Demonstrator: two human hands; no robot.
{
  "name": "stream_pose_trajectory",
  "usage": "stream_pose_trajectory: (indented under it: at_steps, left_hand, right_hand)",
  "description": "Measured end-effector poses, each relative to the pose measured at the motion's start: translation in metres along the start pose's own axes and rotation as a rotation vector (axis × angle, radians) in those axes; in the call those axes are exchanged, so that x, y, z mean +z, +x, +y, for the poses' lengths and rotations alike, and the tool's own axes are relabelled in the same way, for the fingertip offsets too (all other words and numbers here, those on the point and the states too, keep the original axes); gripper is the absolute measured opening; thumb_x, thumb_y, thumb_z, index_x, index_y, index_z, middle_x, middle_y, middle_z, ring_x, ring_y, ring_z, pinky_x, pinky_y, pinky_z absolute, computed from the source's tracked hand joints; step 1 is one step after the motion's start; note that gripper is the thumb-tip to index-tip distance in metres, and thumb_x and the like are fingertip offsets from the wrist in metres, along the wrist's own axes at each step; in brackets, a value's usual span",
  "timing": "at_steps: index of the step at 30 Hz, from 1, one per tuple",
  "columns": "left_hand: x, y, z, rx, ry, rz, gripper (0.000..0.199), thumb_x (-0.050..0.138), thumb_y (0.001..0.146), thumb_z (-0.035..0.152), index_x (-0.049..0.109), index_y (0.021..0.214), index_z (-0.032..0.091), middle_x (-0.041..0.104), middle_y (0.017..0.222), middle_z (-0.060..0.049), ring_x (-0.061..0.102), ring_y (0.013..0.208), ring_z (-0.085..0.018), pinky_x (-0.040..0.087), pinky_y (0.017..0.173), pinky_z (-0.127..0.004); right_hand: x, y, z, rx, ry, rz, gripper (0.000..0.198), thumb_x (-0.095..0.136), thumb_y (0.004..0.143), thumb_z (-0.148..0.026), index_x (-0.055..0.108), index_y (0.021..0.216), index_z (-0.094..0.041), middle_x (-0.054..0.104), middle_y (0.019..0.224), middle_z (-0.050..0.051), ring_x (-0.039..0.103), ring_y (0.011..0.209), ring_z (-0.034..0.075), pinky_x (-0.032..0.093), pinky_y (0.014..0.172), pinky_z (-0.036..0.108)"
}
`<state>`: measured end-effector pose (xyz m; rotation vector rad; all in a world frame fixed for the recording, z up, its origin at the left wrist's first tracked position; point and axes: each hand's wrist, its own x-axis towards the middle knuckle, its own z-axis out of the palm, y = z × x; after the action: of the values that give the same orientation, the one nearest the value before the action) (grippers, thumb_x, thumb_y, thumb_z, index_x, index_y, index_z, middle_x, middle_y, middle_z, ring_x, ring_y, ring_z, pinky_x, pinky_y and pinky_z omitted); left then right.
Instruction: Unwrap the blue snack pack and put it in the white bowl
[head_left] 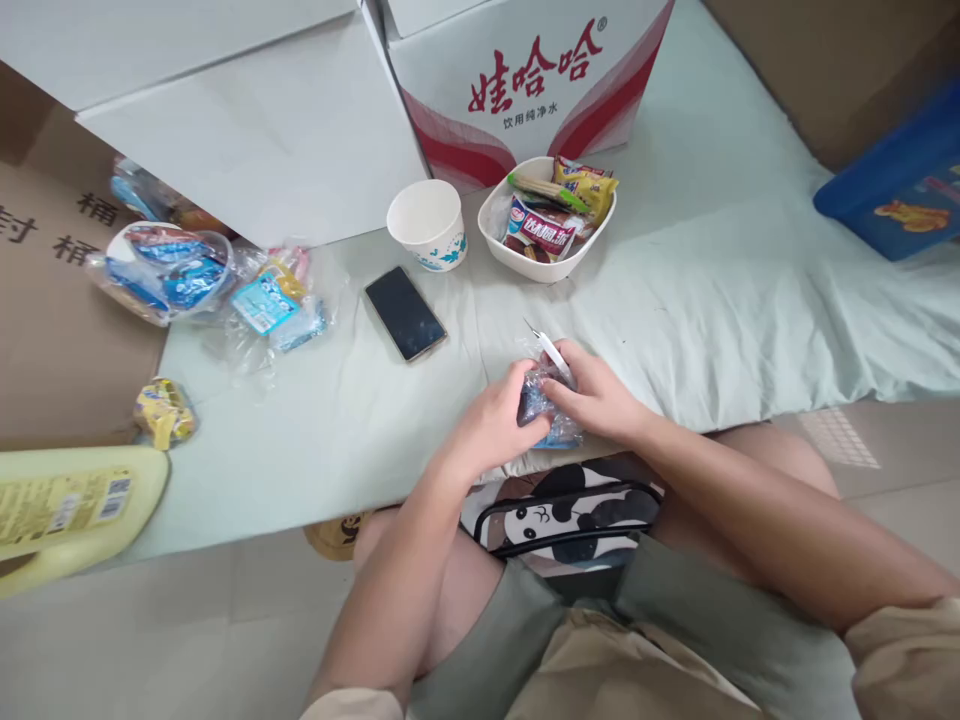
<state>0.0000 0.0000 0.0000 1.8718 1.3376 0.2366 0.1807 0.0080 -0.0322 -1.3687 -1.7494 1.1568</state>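
Pale green cloth point(712, 300) covers a low surface, seen from above. At its near edge, the left hand point(491, 425) and right hand point(600, 395) both close around a small blue plastic packet point(541, 405), fingers pinching its crinkled wrapper. Just beyond lies a dark phone point(405, 313). Farther back stand a white paper cup point(427, 224) and a white bowl point(510, 255) holding wrapped snacks point(559, 210).

The white cardboard box with red swooshes point(525, 80) at twelve o'clock reads 娃哈哈 in large red characters with a ® mark, and 饮用纯净水 in small dark characters beneath. The brown cardboard sheet point(60, 300) at nine o'clock shows dark characters 封 and 桶, partly cut off. Print on the snack wrappers is too small to read.
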Motion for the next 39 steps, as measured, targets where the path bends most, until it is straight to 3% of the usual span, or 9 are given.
stream_pose_trajectory:
  at_steps: [13, 19, 23, 26, 28, 31, 34, 39]
  left_hand:
    - [-0.003, 0.0, -0.003, 0.026, -0.083, 0.015, 0.058, 0.063, 0.082, 0.031, 0.045, 0.136, 0.025, 0.068, 0.11, -0.005, 0.066, 0.093, -0.023, 0.052, 0.082, -0.035]
    - [-0.003, 0.001, -0.01, 0.037, -0.169, 0.057, 0.056, 0.065, 0.081, 0.03, 0.047, 0.134, 0.024, 0.068, 0.11, -0.005, 0.065, 0.086, -0.019, 0.053, 0.08, -0.033]
    - [-0.004, 0.004, -0.018, 0.063, -0.287, 0.183, 0.05, 0.065, 0.082, 0.03, 0.05, 0.129, 0.023, 0.066, 0.113, -0.005, 0.064, 0.091, -0.017, 0.053, 0.082, -0.029]
    - [-0.005, 0.007, -0.022, 0.038, -0.319, 0.345, 0.045, 0.064, 0.084, 0.031, 0.05, 0.125, 0.022, 0.063, 0.117, -0.006, 0.063, 0.097, -0.017, 0.053, 0.079, -0.027]
    - [-0.006, 0.008, -0.023, 0.01, -0.314, 0.442, 0.042, 0.063, 0.086, 0.033, 0.049, 0.124, 0.023, 0.062, 0.119, -0.007, 0.063, 0.099, -0.017, 0.054, 0.079, -0.026]
    - [-0.006, 0.009, -0.025, 0.004, -0.273, 0.524, 0.042, 0.063, 0.087, 0.035, 0.046, 0.124, 0.023, 0.06, 0.121, -0.008, 0.064, 0.101, -0.017, 0.055, 0.084, -0.029]
    - [-0.006, 0.009, -0.026, 0.067, -0.231, 0.566, 0.042, 0.065, 0.087, 0.034, 0.046, 0.124, 0.023, 0.059, 0.123, -0.008, 0.063, 0.107, -0.018, 0.056, 0.088, -0.03]
    - [-0.003, 0.01, -0.029, 0.183, -0.191, 0.618, 0.041, 0.07, 0.084, 0.032, 0.052, 0.119, 0.022, 0.063, 0.116, -0.007, 0.064, 0.105, -0.018, 0.057, 0.084, -0.03]
  right_hand:
    - [0.0, -0.001, -0.004, 0.004, 0.006, 0.049, 0.018, 0.054, 0.084, -0.036, 0.054, 0.096, -0.022, 0.065, 0.085, 0.003, 0.059, 0.079, 0.022, 0.046, 0.074, 0.036]
    - [0.0, -0.001, -0.004, -0.019, 0.053, 0.093, 0.024, 0.054, 0.084, -0.033, 0.058, 0.105, -0.022, 0.068, 0.095, 0.005, 0.061, 0.085, 0.023, 0.049, 0.08, 0.038]
    - [-0.001, 0.001, -0.001, -0.059, 0.037, 0.208, 0.035, 0.054, 0.085, -0.037, 0.06, 0.116, -0.022, 0.065, 0.108, 0.01, 0.06, 0.103, 0.027, 0.047, 0.093, 0.045]
    - [-0.003, -0.001, -0.001, -0.022, 0.091, 0.245, 0.034, 0.046, 0.092, -0.04, 0.061, 0.116, -0.022, 0.063, 0.095, 0.007, 0.061, 0.09, 0.024, 0.049, 0.086, 0.042]
    - [-0.005, -0.003, -0.002, 0.033, 0.174, 0.181, 0.033, 0.038, 0.096, -0.042, 0.062, 0.107, -0.022, 0.06, 0.076, 0.003, 0.058, 0.07, 0.02, 0.049, 0.072, 0.037]
    - [-0.004, -0.005, -0.003, 0.124, 0.288, -0.031, 0.035, 0.036, 0.097, -0.047, 0.056, 0.082, -0.022, 0.052, 0.06, -0.001, 0.05, 0.053, 0.015, 0.044, 0.057, 0.031]
    - [-0.002, -0.004, -0.003, 0.17, 0.322, -0.209, 0.038, 0.039, 0.097, -0.049, 0.05, 0.073, -0.022, 0.054, 0.061, -0.001, 0.051, 0.052, 0.014, 0.044, 0.054, 0.03]
    - [-0.004, 0.001, -0.007, 0.23, 0.288, -0.296, 0.04, 0.04, 0.096, -0.053, 0.052, 0.076, -0.021, 0.055, 0.062, -0.001, 0.051, 0.051, 0.012, 0.041, 0.052, 0.027]
